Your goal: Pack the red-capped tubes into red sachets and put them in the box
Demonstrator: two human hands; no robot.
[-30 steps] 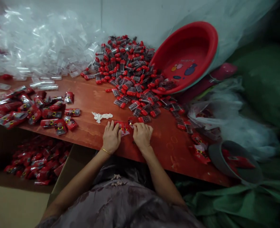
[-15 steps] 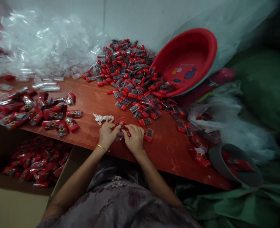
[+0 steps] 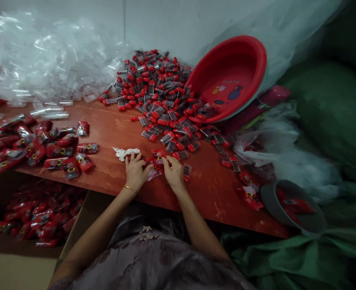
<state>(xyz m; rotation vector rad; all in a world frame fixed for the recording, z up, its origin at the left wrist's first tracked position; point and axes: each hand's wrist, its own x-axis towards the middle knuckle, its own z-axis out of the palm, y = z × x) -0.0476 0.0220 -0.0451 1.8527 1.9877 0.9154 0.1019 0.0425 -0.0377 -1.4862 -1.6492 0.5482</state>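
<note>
Both hands meet at the near edge of the tabletop (image 3: 111,121): the left hand (image 3: 134,172) and right hand (image 3: 173,174) pinch a small red packet (image 3: 157,155) and its clear sleeve (image 3: 153,174) between the fingertips. Keeping the sleeve mouth held open and the packet square to it looks best for a clean fit. A loose red-capped piece (image 3: 186,171) lies just beside the right hand, a white scrap (image 3: 125,152) near the left. The heap of pieces (image 3: 159,96) and the red basin (image 3: 230,76) sit well behind.
</note>
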